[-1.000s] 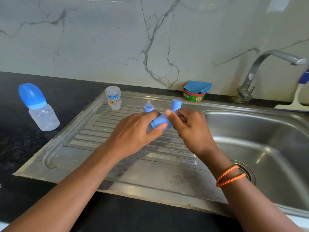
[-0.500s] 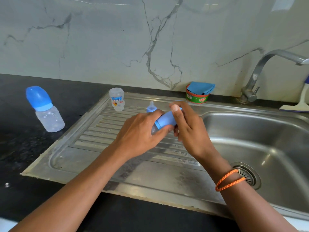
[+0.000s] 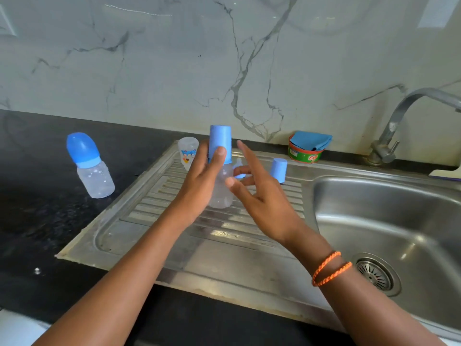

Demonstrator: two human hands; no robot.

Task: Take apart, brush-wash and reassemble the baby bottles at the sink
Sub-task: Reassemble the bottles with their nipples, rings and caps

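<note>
A bottle (image 3: 220, 188) with a blue cap (image 3: 220, 143) is held upright over the drainboard (image 3: 224, 233), gripped by the left hand (image 3: 202, 181), thumb on the cap's lower edge. The right hand (image 3: 257, 186) is spread, fingers straight, beside the bottle; nothing is held in it.

A loose cap (image 3: 279, 169) stands on the drainboard to the right. A bare bottle body (image 3: 188, 152) stands behind the left hand. A nipple part, half hidden by the fingers, lies between the held bottle and the loose cap. A capped bottle (image 3: 88, 166) stands on the worktop (image 3: 37, 208), well left.

Step judged: checking the cap's seat on the held bottle. For a sound result, the body is best gripped low while the cap is pressed or turned squarely until flush; a tilted cap could pop off. The bottle is best set down upright, apart from the unassembled parts.
</note>
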